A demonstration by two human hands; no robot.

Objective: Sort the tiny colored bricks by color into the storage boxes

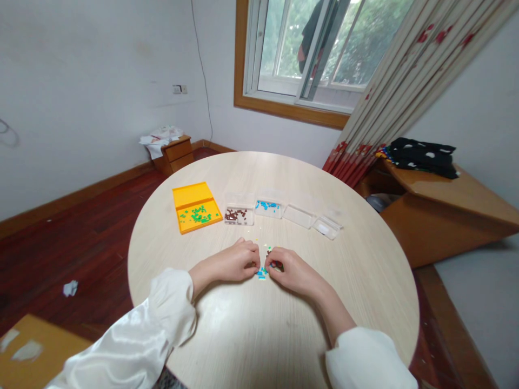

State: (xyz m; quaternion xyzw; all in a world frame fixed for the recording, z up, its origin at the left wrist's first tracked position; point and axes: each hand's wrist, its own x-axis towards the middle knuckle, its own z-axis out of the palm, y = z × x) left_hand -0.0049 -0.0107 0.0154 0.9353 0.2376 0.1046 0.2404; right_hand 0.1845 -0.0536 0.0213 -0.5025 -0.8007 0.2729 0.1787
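Observation:
My left hand (242,260) rests on the round table with its fingers pinched together, at the left edge of a small group of blue and green pieces (262,273). Across from it, my right hand (287,268) curls over the right side of the same pieces, thumb and finger together. Dark, red and green bits show beside and under its fingers. What either hand holds between its fingertips is too small to make out. A few tiny loose pieces lie just beyond the hands.
On the table (284,340), a yellow case (177,209) holds green pieces. Right of it stand a clear box with brown pieces (239,215), one with blue pieces (268,207), and further clear boxes (298,216). A wooden cabinet (441,216) is at the right.

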